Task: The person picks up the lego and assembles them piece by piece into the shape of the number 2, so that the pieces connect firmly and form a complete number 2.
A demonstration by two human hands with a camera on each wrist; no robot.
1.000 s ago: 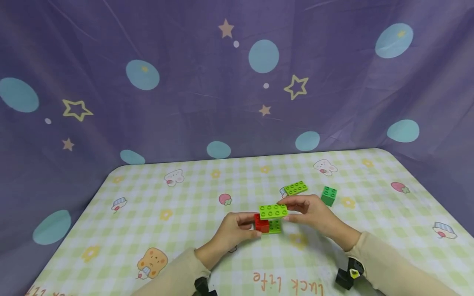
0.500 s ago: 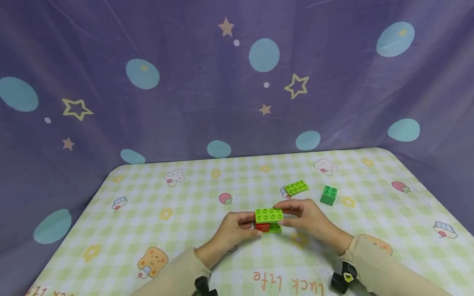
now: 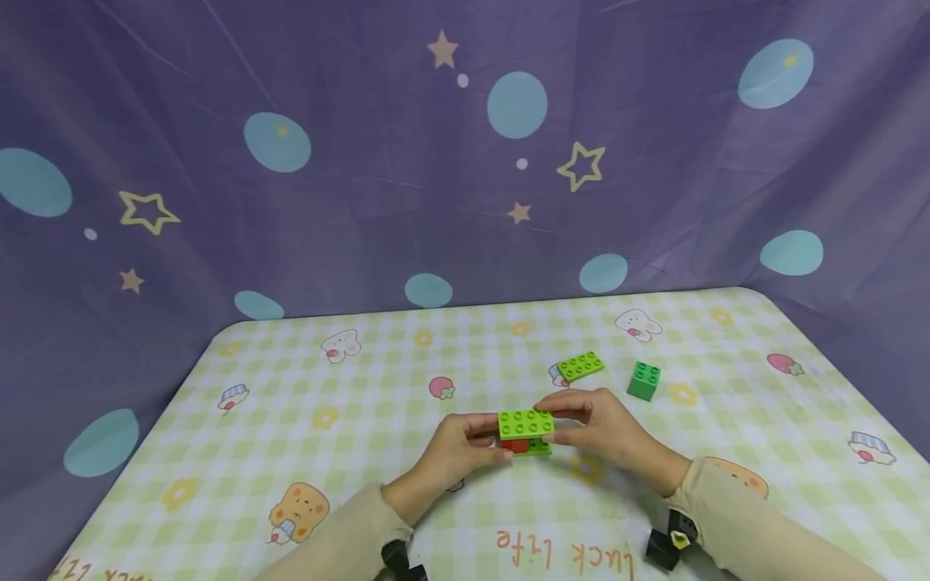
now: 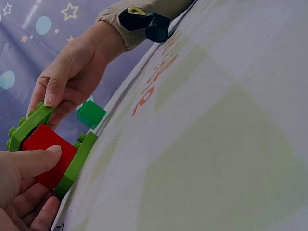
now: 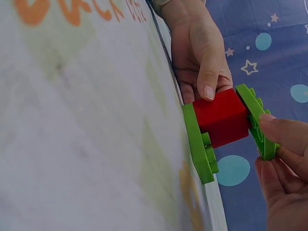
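Plate [image 3: 525,424], pinched by right hand [image 3: 601,428], is apparently being fitted onto red brick [image 5: 222,118] gripped by left hand [image 3: 452,458]; pressing seems needed.

Red block [image 5: 224,118] between lime plates [image 5: 196,144], upper plate [image 3: 526,424] seemingly tilted.

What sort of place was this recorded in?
Probably an indoor play or craft corner, perhaps set up for filming; the room beyond isn't visible. A purple star-print fabric backdrop stands behind a tabletop with a checked, cartoon-print cover, where studded toy bricks are being handled.
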